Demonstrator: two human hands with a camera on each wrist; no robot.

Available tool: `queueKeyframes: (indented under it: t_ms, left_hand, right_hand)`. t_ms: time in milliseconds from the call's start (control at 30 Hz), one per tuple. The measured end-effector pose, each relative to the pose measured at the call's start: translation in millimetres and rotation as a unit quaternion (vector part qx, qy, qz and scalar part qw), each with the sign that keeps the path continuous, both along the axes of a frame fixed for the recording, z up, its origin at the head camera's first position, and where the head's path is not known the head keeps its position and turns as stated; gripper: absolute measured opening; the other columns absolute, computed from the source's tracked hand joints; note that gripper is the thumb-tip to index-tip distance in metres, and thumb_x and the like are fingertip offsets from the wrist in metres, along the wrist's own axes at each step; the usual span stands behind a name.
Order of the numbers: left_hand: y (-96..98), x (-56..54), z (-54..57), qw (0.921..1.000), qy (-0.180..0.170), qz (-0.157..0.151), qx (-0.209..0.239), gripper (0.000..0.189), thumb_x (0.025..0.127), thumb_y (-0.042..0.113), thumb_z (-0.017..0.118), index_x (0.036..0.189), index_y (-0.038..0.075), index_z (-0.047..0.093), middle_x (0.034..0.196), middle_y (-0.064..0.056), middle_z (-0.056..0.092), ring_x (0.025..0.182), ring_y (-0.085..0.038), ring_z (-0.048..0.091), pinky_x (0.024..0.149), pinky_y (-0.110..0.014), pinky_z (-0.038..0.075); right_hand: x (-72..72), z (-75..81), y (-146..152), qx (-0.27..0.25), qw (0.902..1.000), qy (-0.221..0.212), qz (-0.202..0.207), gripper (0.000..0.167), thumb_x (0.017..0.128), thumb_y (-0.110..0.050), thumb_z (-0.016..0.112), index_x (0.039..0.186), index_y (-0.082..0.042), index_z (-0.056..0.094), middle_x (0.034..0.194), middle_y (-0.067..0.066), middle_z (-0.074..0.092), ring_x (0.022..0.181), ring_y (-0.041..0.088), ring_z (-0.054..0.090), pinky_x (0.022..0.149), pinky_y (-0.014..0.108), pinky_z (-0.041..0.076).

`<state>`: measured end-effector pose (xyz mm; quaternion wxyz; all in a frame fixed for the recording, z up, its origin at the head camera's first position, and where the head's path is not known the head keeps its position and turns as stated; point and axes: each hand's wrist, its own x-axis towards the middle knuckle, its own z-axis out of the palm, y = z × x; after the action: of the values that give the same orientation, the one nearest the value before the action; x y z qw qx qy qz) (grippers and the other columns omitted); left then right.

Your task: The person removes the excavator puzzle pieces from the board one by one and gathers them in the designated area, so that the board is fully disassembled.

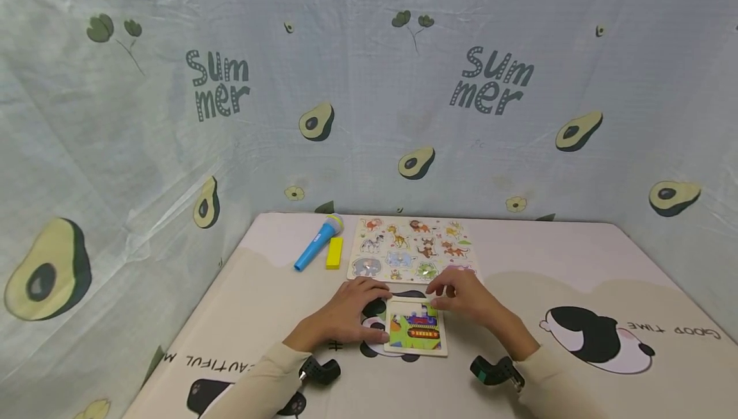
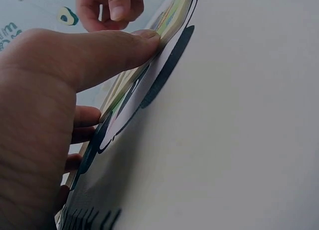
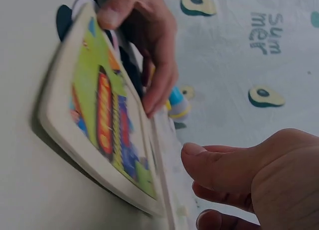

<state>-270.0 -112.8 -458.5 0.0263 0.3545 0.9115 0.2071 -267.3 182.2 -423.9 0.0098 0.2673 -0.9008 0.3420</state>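
A small square jigsaw puzzle (image 1: pixel 416 336) in a pale wooden frame lies on the table, its picture a colourful vehicle on green. Pale backing shows along the upper part of its picture. My left hand (image 1: pixel 353 310) holds the frame at its left side, the thumb on the near left edge and the fingers towards the far left corner. Over the far right corner hovers my right hand (image 1: pixel 466 297), fingers loosely bent. In the right wrist view, this right hand (image 3: pixel 234 175) is apart from the frame, and nothing shows between its thumb and fingers.
Behind the puzzle lies a larger animal puzzle board (image 1: pixel 412 249). To its left are a yellow block (image 1: pixel 334 254) and a blue toy microphone (image 1: pixel 317 244). The tablecloth (image 1: pixel 519 336) bears printed cartoon dogs. A printed curtain (image 1: pixel 369 86) hangs behind the table.
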Motion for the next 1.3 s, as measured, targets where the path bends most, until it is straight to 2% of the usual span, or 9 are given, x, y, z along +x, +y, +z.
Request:
queueKeyframes:
  t_ms: [167, 333, 433, 900, 1100, 1300]
  left_hand:
    - [0.5, 1.9, 1.2, 1.0, -0.003, 0.004, 0.0, 0.076, 0.081, 0.067, 0.066, 0.144, 0.025, 0.056, 0.149, 0.007, 0.05, 0.14, -0.019, 0.037, 0.115, -0.05, 0.028]
    - [0.7, 2.2, 0.8, 1.0, 0.0, 0.004, 0.001, 0.076, 0.08, 0.067, 0.067, 0.143, 0.025, 0.056, 0.148, 0.007, 0.05, 0.14, -0.019, 0.037, 0.115, -0.05, 0.028]
    - [0.5, 2.1, 0.0, 1.0, 0.004, 0.0, 0.004, 0.076, 0.08, 0.066, 0.067, 0.142, 0.025, 0.057, 0.148, 0.007, 0.051, 0.14, -0.02, 0.038, 0.115, -0.051, 0.029]
    - [0.6, 2.3, 0.4, 1.0, 0.003, 0.002, 0.006, 0.076, 0.08, 0.067, 0.067, 0.142, 0.025, 0.057, 0.148, 0.007, 0.05, 0.14, -0.02, 0.038, 0.115, -0.051, 0.029]
    - [0.4, 0.7, -0.8, 1.0, 0.004, 0.0, 0.006, 0.076, 0.08, 0.067, 0.067, 0.142, 0.025, 0.056, 0.148, 0.007, 0.05, 0.14, -0.02, 0.037, 0.115, -0.05, 0.028]
    - [-0.2, -0.5, -1.2, 1.0, 0.005, -0.003, 0.008, 0.076, 0.08, 0.068, 0.066, 0.142, 0.025, 0.056, 0.148, 0.006, 0.051, 0.14, -0.02, 0.038, 0.115, -0.051, 0.029]
  right_hand:
    - [1.9, -8.1, -10.7, 0.032, 0.9991, -0.007, 0.026, 0.011, 0.086, -0.012, 0.079, 0.097, -0.013, 0.078, 0.086, -0.008, 0.063, 0.077, 0.012, 0.051, 0.067, 0.026, 0.045]
    - [3.2, -12.9, -16.7, 0.08, 0.9965, -0.012, 0.022, 0.009, 0.085, -0.015, 0.082, 0.09, -0.021, 0.078, 0.09, -0.01, 0.061, 0.087, 0.014, 0.051, 0.078, 0.034, 0.044]
    - [4.5, -14.3, -18.5, 0.091, 0.9956, -0.011, 0.017, 0.01, 0.084, -0.014, 0.082, 0.087, -0.022, 0.077, 0.089, -0.009, 0.059, 0.089, 0.015, 0.05, 0.081, 0.038, 0.043]
    - [3.5, -18.3, -20.0, 0.076, 0.9969, -0.002, 0.02, 0.018, 0.083, -0.01, 0.083, 0.081, -0.022, 0.07, 0.092, -0.007, 0.058, 0.091, 0.016, 0.051, 0.084, 0.041, 0.046]
    - [6.9, -16.6, -21.9, 0.068, 0.9977, -0.004, 0.0, 0.025, 0.081, -0.008, 0.084, 0.088, -0.019, 0.063, 0.088, -0.007, 0.057, 0.083, 0.015, 0.051, 0.075, 0.033, 0.044]
    - [9.4, -12.9, -24.5, 0.041, 0.9982, -0.039, -0.023, 0.038, 0.079, -0.005, 0.085, 0.1, -0.016, 0.056, 0.087, -0.003, 0.057, 0.082, 0.016, 0.051, 0.073, 0.033, 0.044]
